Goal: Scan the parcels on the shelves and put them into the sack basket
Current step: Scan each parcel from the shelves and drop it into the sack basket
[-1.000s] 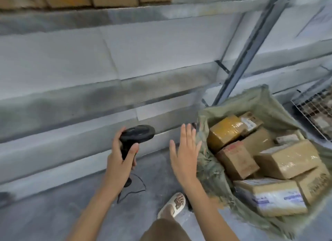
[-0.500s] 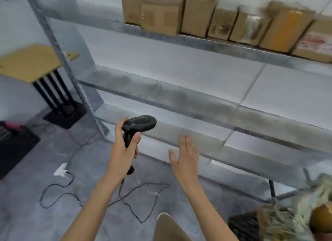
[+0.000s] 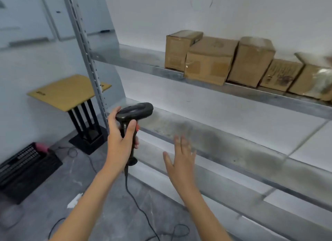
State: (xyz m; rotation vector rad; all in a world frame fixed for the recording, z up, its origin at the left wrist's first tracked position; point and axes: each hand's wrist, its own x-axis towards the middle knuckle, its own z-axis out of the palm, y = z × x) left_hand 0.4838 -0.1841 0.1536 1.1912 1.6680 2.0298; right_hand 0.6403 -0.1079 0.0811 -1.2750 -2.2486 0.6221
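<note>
The left hand (image 3: 119,143) is wrapped around the handle of a black barcode scanner (image 3: 133,113), thumb laid along the near side of the grip, the scanner's head pointing right toward the shelving. A black cable (image 3: 136,203) drops from the base of the handle and trails across the grey floor (image 3: 36,204). The right hand (image 3: 181,161) is empty, fingers spread and palm facing away, hovering a little to the right of the scanner and in front of the middle shelf (image 3: 215,138), which is bare metal with dark smudges. It touches nothing and is slightly blurred.

On the upper shelf (image 3: 136,61), well above and to the right of both hands, stands a row of brown cardboard parcels (image 3: 210,61) pressed side by side: a taller one at the left end, a wider one just beside it that juts slightly over the shelf's front edge, another tall one, then lower ones running to the right edge of view, the last wrapped in shiny tape. The left part of that shelf is bare.

A perforated metal upright (image 3: 84,48) carries the shelves at the left. Beyond it, against the wall, stands a small table (image 3: 68,91) with a yellowish top and black legs. A black plastic crate (image 3: 27,167) lies on the floor at the near left, with something pink behind it.
</note>
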